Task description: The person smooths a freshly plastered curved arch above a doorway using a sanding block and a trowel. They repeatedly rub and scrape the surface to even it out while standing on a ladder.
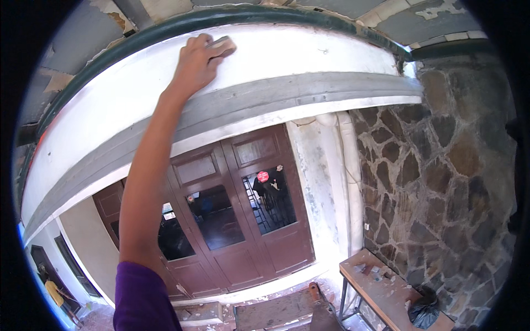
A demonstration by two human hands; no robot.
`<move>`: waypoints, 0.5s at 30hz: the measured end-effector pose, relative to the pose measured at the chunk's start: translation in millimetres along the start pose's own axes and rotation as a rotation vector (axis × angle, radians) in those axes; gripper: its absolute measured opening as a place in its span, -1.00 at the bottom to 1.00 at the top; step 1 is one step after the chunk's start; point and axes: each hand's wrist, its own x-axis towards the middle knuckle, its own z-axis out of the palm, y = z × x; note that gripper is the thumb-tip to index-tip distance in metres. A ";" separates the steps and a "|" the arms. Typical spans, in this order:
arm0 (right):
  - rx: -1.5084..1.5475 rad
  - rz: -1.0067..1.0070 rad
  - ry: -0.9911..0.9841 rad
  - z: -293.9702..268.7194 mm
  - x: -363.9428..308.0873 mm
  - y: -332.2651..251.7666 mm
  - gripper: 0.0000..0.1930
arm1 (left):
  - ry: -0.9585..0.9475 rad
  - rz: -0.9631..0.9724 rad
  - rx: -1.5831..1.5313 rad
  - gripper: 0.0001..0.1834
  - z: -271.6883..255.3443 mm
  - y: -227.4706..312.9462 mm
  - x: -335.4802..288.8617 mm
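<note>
My left hand [196, 62] is raised high on my bare left arm, the purple sleeve ending below the elbow. Its fingers are closed round a small tan and grey sanding block [222, 48], slightly blurred. The block is against or very close to the white painted wall band [287, 52], near its upper edge. A dark green pipe or trim [243, 14] runs along the top of this band, and a grey ledge [265, 88] runs beneath it. My right hand is out of view.
Brown panelled doors [221, 215] with glass stand below. At lower right, a wooden table [372, 278] bears paint flakes and a black plastic bag [424, 311]. A flat tool with an orange-brown handle [314, 291] is at the bottom. Someone in yellow [54, 292] stands far left; a stone wall [436, 165] rises right.
</note>
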 end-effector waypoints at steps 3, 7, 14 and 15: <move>0.008 -0.115 0.061 5.3 1.9 11.9 -0.52 | -0.030 -0.008 -0.021 -0.62 0.0 6.2 -4.8; -0.041 -0.125 0.114 12.1 5.8 22.9 -0.54 | -0.041 0.035 -0.012 -0.66 1.4 13.7 -12.5; 0.075 -0.102 0.025 5.1 -1.0 5.4 -0.50 | -0.093 0.059 -0.004 -0.57 44.0 -1.0 9.9; 0.088 -0.107 0.046 2.5 -1.4 0.6 -0.50 | -0.147 0.017 -0.006 -0.57 45.7 -1.2 7.8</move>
